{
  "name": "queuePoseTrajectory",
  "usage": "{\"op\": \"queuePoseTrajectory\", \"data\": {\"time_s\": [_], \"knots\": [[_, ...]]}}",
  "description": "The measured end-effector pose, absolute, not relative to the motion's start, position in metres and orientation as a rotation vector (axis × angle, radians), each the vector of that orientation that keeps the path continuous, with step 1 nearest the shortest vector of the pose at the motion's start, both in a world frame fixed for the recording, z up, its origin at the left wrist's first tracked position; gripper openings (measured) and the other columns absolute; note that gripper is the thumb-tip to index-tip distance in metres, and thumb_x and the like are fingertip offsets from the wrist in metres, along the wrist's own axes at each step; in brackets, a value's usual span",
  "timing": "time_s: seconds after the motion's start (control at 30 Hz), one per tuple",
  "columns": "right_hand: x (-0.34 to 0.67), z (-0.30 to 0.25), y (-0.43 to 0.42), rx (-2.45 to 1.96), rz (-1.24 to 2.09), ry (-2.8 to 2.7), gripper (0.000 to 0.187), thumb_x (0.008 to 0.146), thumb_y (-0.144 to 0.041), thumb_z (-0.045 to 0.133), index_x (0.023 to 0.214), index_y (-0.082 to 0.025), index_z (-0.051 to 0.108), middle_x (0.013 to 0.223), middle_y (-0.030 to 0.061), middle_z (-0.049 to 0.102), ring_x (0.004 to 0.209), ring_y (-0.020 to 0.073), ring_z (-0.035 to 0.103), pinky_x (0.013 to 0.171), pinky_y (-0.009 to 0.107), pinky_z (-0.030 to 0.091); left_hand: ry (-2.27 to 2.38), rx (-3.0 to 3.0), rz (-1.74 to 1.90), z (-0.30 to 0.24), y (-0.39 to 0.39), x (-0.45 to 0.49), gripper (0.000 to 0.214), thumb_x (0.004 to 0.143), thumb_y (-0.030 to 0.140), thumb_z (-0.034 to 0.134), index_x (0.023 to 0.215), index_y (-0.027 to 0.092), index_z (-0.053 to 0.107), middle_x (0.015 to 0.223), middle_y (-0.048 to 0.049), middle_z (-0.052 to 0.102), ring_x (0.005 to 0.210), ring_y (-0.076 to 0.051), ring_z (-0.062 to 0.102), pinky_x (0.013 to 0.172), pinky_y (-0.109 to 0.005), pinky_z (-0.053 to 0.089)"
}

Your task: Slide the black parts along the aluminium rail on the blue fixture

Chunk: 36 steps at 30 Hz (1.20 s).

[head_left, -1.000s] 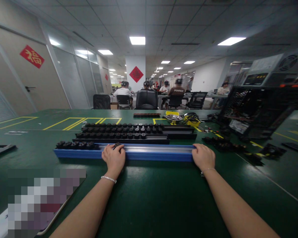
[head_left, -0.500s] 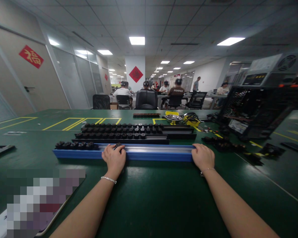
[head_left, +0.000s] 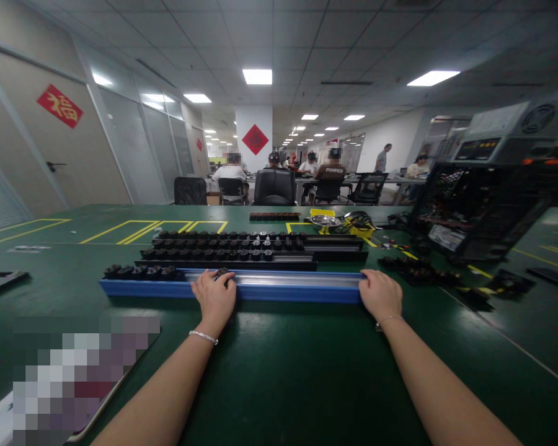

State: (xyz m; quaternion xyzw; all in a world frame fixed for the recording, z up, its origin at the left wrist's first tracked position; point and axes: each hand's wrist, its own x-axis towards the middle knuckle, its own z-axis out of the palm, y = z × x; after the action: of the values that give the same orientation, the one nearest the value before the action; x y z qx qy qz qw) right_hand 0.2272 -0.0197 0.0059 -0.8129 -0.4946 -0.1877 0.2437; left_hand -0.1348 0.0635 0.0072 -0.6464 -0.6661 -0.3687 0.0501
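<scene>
A long blue power track (head_left: 297,293) lies crosswise in front of me, with a silvery channel along its top. Several round black socket modules (head_left: 139,273) sit in its left part. My left hand (head_left: 215,298) is closed over the track left of its middle, with fingers and thumb around a single black socket module (head_left: 222,272), partly hidden. At the track's right end, my right hand (head_left: 382,294) grips the tip, fingers over the top and far side, partly out of sight. Just behind lie black tracks (head_left: 209,254) bearing more round modules.
An opened computer case (head_left: 465,210) stands at the right, with loose black parts (head_left: 418,271) before it. A metal bowl (head_left: 325,220) and yellow tray (head_left: 360,227) are farther back. A blurred-out flat device (head_left: 88,378) lies front left. Several people sit beyond the table.
Both hands and the blue track stay practically in place. In the background, a standing person has moved to the right.
</scene>
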Motion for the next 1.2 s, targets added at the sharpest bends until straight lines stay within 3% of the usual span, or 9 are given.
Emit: {"op": "queuePoseTrajectory", "data": {"time_s": [0.2, 1.2], "knots": [[0.2281, 0.0073, -0.0195, -2.245, -0.493, -1.368, 0.042, 0.081, -0.024, 0.033, 0.107, -0.016, 0.064, 0.114, 0.0073, 0.064, 0.110, 0.0221, 0.052, 0.095, 0.037, 0.034, -2.020, -2.045, -1.142, 0.0064, 0.0652, -0.1358, 0.030, 0.081, 0.027, 0.044, 0.095, 0.026, 0.070, 0.111, -0.0122, 0.057, 0.115, -0.025, 0.047, 0.105, -0.062, 0.016], [0.2276, 0.0072, -0.0196, -2.236, -0.485, -1.358, 0.042, 0.081, -0.024, 0.033, 0.108, -0.016, 0.064, 0.114, 0.0075, 0.064, 0.111, 0.0228, 0.051, 0.095, 0.038, 0.033, -1.993, -2.076, -1.134, 0.0077, 0.0617, -0.1339, 0.029, 0.082, 0.027, 0.043, 0.095, 0.028, 0.070, 0.111, -0.0096, 0.057, 0.113, -0.023, 0.049, 0.105, -0.064, 0.013]]}}
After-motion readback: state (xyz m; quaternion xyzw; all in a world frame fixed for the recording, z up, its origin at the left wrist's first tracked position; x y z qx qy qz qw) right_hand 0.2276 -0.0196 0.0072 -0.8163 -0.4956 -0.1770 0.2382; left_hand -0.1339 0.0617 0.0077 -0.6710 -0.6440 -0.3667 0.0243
